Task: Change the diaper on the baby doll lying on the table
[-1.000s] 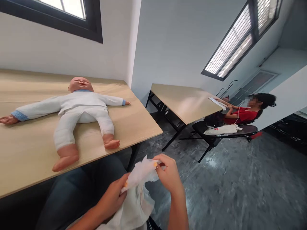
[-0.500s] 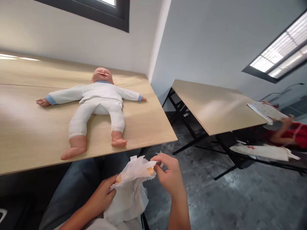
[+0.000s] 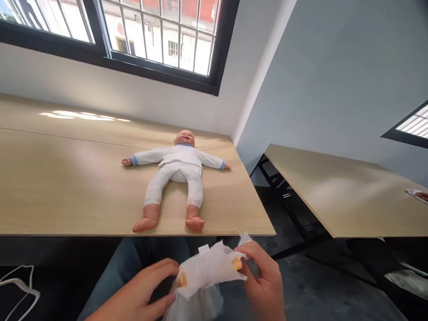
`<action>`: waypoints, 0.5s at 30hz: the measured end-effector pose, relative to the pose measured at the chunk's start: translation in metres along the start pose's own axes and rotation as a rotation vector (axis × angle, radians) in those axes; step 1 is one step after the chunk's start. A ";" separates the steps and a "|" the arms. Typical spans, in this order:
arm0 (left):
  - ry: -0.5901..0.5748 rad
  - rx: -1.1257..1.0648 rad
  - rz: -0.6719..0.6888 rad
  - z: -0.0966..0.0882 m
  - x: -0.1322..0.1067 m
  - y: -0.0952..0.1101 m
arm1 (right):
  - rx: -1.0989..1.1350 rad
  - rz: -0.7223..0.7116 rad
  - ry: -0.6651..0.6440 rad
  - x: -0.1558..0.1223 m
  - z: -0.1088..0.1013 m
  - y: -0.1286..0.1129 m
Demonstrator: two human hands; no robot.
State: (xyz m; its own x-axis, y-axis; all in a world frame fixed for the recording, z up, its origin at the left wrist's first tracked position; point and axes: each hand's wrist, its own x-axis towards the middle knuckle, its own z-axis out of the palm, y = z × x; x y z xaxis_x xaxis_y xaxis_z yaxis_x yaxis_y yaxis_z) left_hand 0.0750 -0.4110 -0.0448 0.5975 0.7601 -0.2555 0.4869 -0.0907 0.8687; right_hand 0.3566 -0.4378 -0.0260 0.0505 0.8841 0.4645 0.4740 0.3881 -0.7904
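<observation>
Low in the view, over my lap, a thin white diaper (image 3: pixel 209 272) with ruffled edges and yellow-orange tabs is stretched between my two hands. My left hand (image 3: pixel 150 285) pinches its left end, with thumb and fingers curved round the edge. At the other end, my right hand (image 3: pixel 264 276) grips the corner beside a yellow tab, and a torn-looking tip sticks up above the fingers. Sheer white material hangs below, cut off by the frame. Beyond, a baby doll (image 3: pixel 180 171) in a white outfit with blue cuffs lies face up on the table, arms spread, apart from both hands.
The doll's wooden table (image 3: pixel 83 191) ends just beyond my hands. A second table (image 3: pixel 334 187) stands to the right across a gap, with part of a person's hand (image 3: pixel 423 195) at its far edge. White clothes hangers (image 3: pixel 23 287) lie at the lower left.
My view has swung up and left, so doll and tables appear shifted right and down. Both hands still hold the diaper, which is now spread more level between them.
</observation>
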 end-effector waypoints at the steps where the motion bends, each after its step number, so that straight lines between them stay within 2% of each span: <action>1: 0.058 0.020 0.029 -0.012 -0.004 -0.001 | 0.019 -0.002 0.046 -0.004 0.005 -0.002; 5: 0.297 0.125 0.104 -0.046 -0.012 -0.014 | 0.019 -0.006 0.184 -0.013 0.030 -0.012; 9: 0.586 0.277 0.243 -0.066 -0.007 -0.027 | -0.019 -0.047 0.201 0.000 0.055 -0.025; 12: 0.772 0.365 0.236 -0.086 0.012 -0.032 | 0.021 -0.107 0.190 0.017 0.069 -0.036; 15: 0.839 0.468 0.142 -0.106 0.041 -0.035 | 0.093 -0.179 0.200 0.031 0.078 -0.041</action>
State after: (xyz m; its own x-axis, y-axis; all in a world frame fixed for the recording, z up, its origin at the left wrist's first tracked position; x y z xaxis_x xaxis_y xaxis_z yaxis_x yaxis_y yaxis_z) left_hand 0.0150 -0.3081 -0.0402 0.1099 0.9178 0.3817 0.7577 -0.3259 0.5654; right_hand 0.2698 -0.4057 -0.0101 0.1502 0.7343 0.6620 0.4083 0.5638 -0.7179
